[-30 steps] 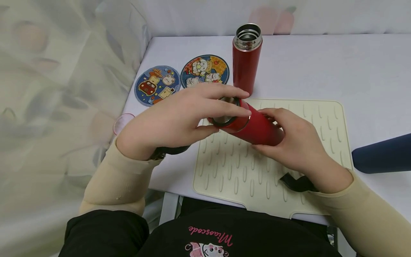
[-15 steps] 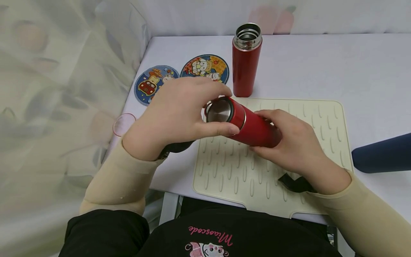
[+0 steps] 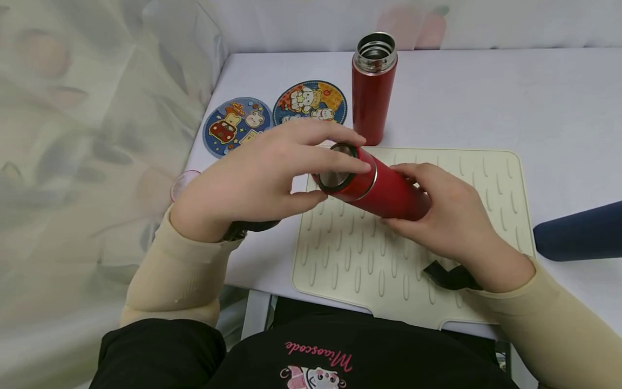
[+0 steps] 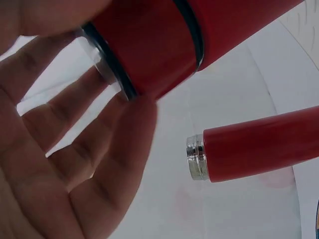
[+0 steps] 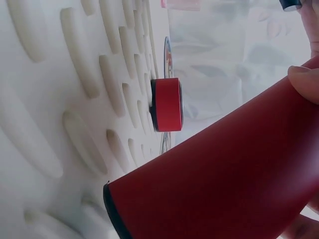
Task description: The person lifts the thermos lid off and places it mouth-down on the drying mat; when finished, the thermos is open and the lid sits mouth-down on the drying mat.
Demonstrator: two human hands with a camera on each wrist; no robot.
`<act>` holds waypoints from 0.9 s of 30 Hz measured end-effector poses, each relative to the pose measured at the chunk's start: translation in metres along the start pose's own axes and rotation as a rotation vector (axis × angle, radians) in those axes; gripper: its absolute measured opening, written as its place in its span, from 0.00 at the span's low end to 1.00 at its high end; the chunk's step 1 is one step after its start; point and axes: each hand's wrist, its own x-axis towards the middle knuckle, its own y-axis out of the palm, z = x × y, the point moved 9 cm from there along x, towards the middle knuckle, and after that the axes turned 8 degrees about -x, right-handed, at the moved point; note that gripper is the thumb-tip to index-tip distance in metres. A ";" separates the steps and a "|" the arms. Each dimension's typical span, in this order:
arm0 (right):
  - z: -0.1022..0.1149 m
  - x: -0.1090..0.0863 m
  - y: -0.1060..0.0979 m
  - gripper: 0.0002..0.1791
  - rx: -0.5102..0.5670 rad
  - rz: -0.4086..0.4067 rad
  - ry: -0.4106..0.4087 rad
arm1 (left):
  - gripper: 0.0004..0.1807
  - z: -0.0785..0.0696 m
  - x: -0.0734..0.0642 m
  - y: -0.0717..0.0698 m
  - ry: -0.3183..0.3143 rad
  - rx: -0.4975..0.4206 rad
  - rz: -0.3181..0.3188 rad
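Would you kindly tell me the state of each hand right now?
Left hand: fingers around the cap of the tilted red thermos; firmness cannot be told.
Right hand: closed, holding the tilted red thermos's lower body.

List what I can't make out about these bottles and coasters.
Held bottle: inside hidden by its cap in head and left wrist views.
Standing bottle: contents too dark to tell, head view.
Navy bottle: right end cut off by head view's right edge.
Coasters: parts hidden behind the left hand, head view.
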 end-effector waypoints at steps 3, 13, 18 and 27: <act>0.002 -0.001 0.000 0.48 0.003 -0.002 -0.006 | 0.27 0.004 0.001 -0.003 -0.064 0.026 -0.044; 0.004 -0.003 -0.002 0.48 -0.001 -0.002 -0.001 | 0.35 0.011 0.001 -0.008 -0.111 0.104 -0.199; 0.001 -0.003 -0.004 0.48 -0.007 -0.010 0.008 | 0.35 0.005 -0.003 -0.001 0.008 -0.060 -0.066; 0.001 -0.003 -0.003 0.48 -0.006 -0.007 0.007 | 0.29 0.005 -0.001 -0.003 -0.005 -0.062 -0.076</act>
